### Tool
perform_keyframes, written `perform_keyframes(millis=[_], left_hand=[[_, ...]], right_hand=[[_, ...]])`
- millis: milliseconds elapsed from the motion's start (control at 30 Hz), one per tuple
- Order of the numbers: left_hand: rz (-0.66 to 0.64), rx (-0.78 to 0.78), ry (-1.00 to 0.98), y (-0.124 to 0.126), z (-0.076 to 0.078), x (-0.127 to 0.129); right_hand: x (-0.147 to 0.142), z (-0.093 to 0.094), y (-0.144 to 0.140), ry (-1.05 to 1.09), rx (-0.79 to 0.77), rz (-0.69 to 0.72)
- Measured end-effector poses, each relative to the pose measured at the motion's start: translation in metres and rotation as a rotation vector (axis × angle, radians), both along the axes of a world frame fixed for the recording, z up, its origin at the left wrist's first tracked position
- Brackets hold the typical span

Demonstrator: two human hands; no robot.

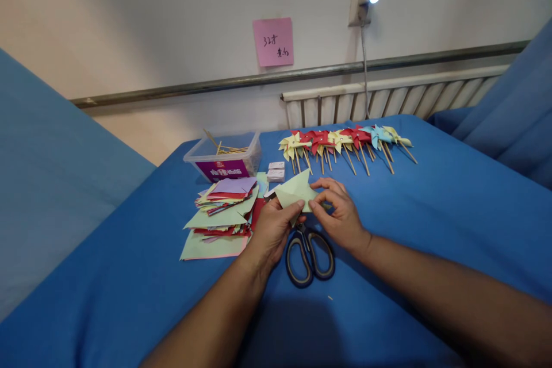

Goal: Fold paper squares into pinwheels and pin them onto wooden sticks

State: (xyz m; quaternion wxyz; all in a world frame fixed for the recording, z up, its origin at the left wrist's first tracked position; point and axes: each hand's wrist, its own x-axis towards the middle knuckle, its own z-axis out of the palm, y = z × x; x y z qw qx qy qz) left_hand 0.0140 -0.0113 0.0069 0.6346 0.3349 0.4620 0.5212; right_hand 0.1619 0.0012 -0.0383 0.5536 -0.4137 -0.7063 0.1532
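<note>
1. While both hands meet over the blue cloth (431, 213), the left hand (271, 230) pinches the near left corner of a pale green paper piece (295, 190), thumb and fingers closed narrowly on it.
2. The right hand (340, 213) grips the same paper from its right side, fingers curled and pressed on a folded flap.
3. Directly below the paper, between the two wrists, lie scissors (308, 256) with dark handles, flat on the cloth, blades hidden under the hands.
4. Just left of the paper sits a loose stack of coloured paper squares (222, 213), green, red and purple.
5. Beyond the paper and to its left stands a clear plastic box (224, 158) holding thin wooden sticks.
6. Beyond the paper, to its right, a row of finished pinwheels (345, 141) lies on the cloth, yellow, red and light blue, sticks pointing toward the person.
7. Small white packets (276, 169) lie just behind the paper, beside the box.
</note>
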Motion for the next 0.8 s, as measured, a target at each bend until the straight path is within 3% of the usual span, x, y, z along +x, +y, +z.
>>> perform_keyframes(millis=[800], left_hand=[[0.007, 0.001, 0.02, 0.0014, -0.0039, 0.0009]], right_hand=[[-0.0023, 0.0, 0.0002, 0.021, -0.017, -0.004]])
